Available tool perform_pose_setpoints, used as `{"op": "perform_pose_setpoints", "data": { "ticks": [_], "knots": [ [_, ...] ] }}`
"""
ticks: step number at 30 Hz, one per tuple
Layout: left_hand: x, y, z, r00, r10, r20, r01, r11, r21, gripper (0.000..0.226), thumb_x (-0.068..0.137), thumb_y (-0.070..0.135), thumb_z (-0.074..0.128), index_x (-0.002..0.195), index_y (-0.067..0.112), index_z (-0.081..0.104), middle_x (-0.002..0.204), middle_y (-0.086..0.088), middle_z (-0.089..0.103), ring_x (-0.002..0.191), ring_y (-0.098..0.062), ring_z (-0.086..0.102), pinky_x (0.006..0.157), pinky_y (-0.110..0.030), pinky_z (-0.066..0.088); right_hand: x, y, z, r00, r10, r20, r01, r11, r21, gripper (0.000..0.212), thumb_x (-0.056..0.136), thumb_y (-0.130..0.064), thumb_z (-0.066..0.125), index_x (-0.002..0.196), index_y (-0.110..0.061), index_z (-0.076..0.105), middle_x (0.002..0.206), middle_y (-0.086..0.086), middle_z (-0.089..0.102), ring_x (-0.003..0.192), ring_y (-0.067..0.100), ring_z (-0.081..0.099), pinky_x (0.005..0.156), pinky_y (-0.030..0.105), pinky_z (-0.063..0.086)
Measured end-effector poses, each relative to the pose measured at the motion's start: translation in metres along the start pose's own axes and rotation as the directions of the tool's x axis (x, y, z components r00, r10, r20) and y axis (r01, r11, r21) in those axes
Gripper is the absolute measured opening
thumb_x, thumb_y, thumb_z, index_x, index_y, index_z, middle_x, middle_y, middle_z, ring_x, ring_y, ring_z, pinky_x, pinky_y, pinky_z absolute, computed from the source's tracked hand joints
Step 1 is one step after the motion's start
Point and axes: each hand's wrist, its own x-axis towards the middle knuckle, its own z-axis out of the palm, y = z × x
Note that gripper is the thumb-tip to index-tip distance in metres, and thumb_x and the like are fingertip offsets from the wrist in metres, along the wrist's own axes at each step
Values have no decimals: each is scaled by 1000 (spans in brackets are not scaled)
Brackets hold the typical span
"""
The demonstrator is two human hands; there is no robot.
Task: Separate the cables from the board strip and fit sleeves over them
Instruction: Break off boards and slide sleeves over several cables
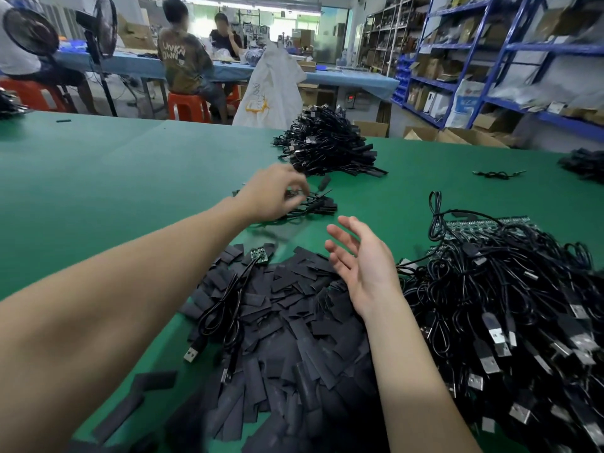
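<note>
While left hand (273,192) reaches mid-frame over small cable bundle (313,204), grip unclear | right hand (361,263) spread, empty | sleeves (294,322) lower centre | board strips (483,223) with cables (510,305) right, green surface (114,174)

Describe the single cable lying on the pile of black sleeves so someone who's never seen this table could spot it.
Start at the heap of flat black sleeves on the green table, nearest the camera. On its left side lies one coiled black cable. Unlike the tangled cables at right, it lies alone, with a small green board at its far end and a USB plug on the near one.
</note>
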Motion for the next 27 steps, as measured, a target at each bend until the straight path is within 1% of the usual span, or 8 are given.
{"op": "perform_pose_setpoints", "data": {
  "ticks": [3,6,9,12,16,20,23,27],
  "knots": [
    [-4,-12,25,991,-27,131,-10,961,276,27,91,33,69,115,23,64,115,-4,59,112,-25,54,87,-37,40,1,0,1,1000,11,13,-10,1000,-21,19,102,-28,58,109,-16,70,85,-3,78,63,10,69,55,21,54],
    [-4,-11,37,983,-81,162,29,953,300,16,94,18,60,110,21,62,110,-3,64,102,-28,61,70,-33,39,1,2,1,999,12,33,-11,999,-46,19,102,-29,57,106,-16,71,85,-3,78,64,10,69,55,21,54],
    [1,-12,40,975,-159,158,98,937,334,17,93,11,55,108,17,61,110,-6,66,100,-32,62,68,-34,41,0,3,2,999,10,51,-7,998,-70,19,102,-29,57,104,-16,71,84,-2,78,63,11,69,56,21,54],
    [3,-14,40,963,-213,168,159,945,285,21,92,11,57,113,15,59,116,-9,62,102,-33,61,71,-36,44,0,3,3,998,13,57,-8,996,-91,19,102,-28,57,102,-16,71,84,-2,78,63,12,69,56,21,54],
    [-11,-8,32,962,-241,126,222,964,149,29,92,26,62,120,21,57,114,-2,60,98,-25,57,72,-34,43,0,2,2,998,9,57,-3,996,-93,19,102,-28,57,101,-16,72,83,-3,78,63,10,69,54,20,53],
    [-40,1,9,926,-366,92,372,927,-57,7,94,31,63,98,25,63,92,6,62,87,-19,58,74,-31,45,-1,1,2,998,1,61,4,996,-94,18,102,-27,56,102,-16,71,81,-4,77,62,9,68,54,20,53],
    [-73,9,-9,879,-456,137,469,880,-79,11,93,38,64,91,28,63,84,13,61,83,-16,61,79,-32,51,-1,0,3,998,-6,60,12,995,-102,18,102,-26,56,102,-16,71,80,-4,77,62,9,68,53,20,53],
    [-111,22,-15,824,-535,189,561,817,-131,20,87,45,71,83,27,63,82,11,68,78,-8,63,71,-28,48,-2,1,3,998,-18,59,26,991,-134,15,101,-22,57,101,-17,72,79,-4,76,61,9,67,54,19,53]
  ]
}}
